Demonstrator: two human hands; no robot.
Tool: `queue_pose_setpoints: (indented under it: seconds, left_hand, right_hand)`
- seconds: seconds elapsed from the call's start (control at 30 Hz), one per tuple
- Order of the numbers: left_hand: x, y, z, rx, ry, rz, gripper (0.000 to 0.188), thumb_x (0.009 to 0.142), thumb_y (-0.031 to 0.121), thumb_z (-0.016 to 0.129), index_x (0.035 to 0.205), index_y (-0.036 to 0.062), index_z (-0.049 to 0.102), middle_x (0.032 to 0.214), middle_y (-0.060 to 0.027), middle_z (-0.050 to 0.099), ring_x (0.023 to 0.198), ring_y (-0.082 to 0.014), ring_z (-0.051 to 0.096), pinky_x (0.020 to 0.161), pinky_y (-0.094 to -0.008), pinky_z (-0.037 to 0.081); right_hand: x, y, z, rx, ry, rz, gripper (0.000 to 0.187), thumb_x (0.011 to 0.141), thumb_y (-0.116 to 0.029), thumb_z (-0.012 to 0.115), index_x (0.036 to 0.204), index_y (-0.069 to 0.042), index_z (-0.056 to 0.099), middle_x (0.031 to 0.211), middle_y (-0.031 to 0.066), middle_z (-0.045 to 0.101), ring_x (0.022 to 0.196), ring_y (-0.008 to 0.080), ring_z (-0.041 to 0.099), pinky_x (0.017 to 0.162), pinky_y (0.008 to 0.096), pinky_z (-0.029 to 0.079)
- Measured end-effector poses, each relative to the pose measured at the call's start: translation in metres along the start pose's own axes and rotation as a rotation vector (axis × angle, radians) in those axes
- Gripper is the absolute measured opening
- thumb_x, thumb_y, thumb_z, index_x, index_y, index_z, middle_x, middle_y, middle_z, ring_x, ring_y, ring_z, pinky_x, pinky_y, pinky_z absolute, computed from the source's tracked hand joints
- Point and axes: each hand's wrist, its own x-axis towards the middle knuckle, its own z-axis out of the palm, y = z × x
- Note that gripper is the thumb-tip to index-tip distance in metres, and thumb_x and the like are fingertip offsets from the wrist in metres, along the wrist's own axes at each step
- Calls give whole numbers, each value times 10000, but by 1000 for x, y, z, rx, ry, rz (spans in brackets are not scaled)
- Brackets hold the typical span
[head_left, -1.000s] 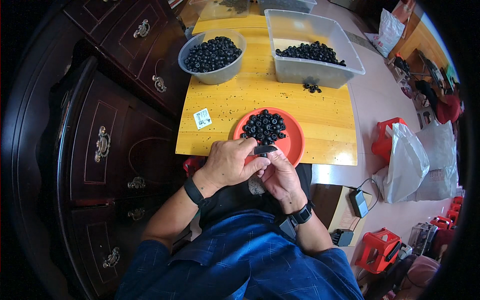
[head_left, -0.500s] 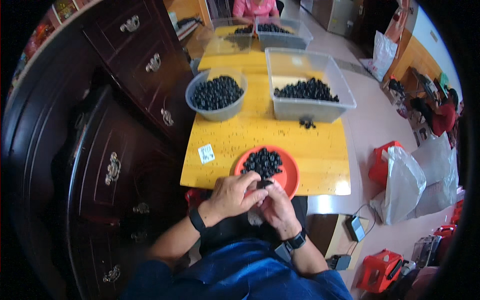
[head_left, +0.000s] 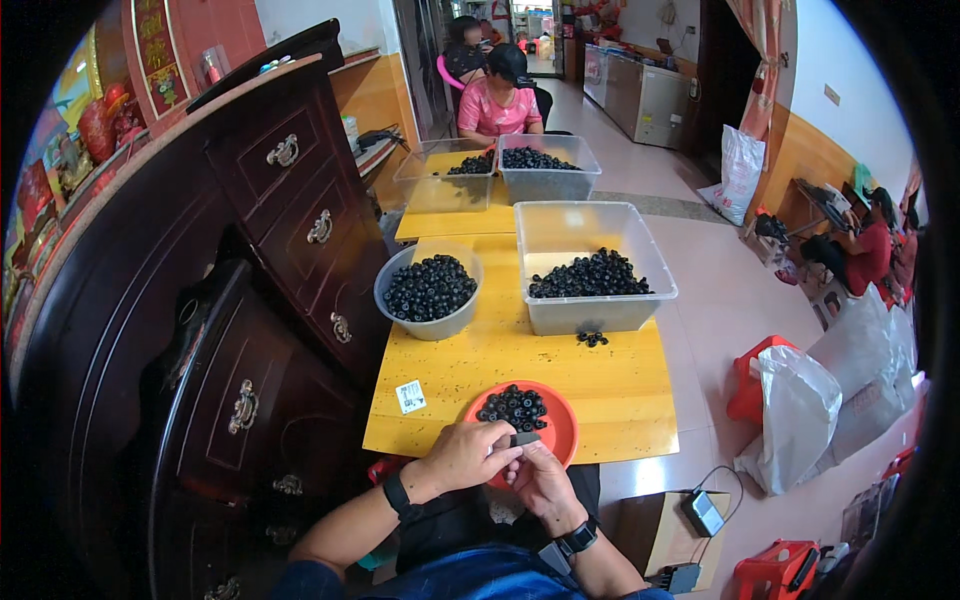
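Observation:
Both my hands meet over the near edge of an orange-red plate (head_left: 566, 420), which holds a pile of small black ring-shaped parts (head_left: 514, 407). A small flat dark-grey piece (head_left: 524, 438) lies between my fingertips. My right hand (head_left: 547, 487) is closed, pinching this piece by its thumb. My left hand (head_left: 458, 462) is closed too, its fingertips against the piece's left end; whatever else it grips is hidden.
On the yellow table (head_left: 610, 395) stand a round tub (head_left: 432, 327) and a clear rectangular bin (head_left: 590, 318), both with black parts. A few loose parts (head_left: 591, 339) and a white label (head_left: 410, 397) lie nearby. Dark drawers (head_left: 240, 400) line the left. A person in pink (head_left: 500, 110) sits opposite.
The view has tilted upward, so the table sits lower and the person opposite shows more fully. My hands stay together at the plate, with the dark-grey piece still between the fingers.

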Motion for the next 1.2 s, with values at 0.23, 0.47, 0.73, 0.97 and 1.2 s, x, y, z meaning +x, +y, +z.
queue_pose_setpoints:
  seconds: [0.23,0.47,0.73,0.97,1.2]
  left_hand:
    - [34,-46,-32,91,154,-133,258,842,273,732,786,37,644,690,-142,664,636,-288,675,593,-386,507]
    - [114,-115,-107,271,480,-221,379,836,375,732,949,24,642,768,-182,678,744,-366,687,661,-450,527]
    - [33,-113,-48,52,134,-341,300,882,289,711,897,3,624,701,-58,590,633,-148,556,601,-322,457]
    - [-28,-100,24,-236,145,-451,341,858,275,720,1009,-7,599,817,-136,657,753,-289,648,694,-398,510]
    - [-23,-108,36,-285,211,-506,217,850,172,693,926,10,570,766,-120,630,709,-265,626,675,-388,496]
  right_hand:
    - [-6,-16,20,-91,77,6,55,993,-113,565,1024,-109,610,1030,42,678,905,147,646,779,276,526]
    - [1,-15,2,-597,-79,-212,96,960,-10,549,914,-51,623,961,59,685,877,165,652,756,288,504]
    - [14,-34,13,-1549,95,-692,173,854,30,640,1023,-8,626,1013,140,651,908,288,644,794,349,512]
    - [40,-24,11,-1898,30,-831,422,787,-49,704,1198,-43,607,1318,209,547,1234,419,517,1051,462,441]
    - [22,-21,15,-2097,-76,-649,459,759,-130,755,1188,-50,613,1272,175,570,1186,394,538,1030,460,453]
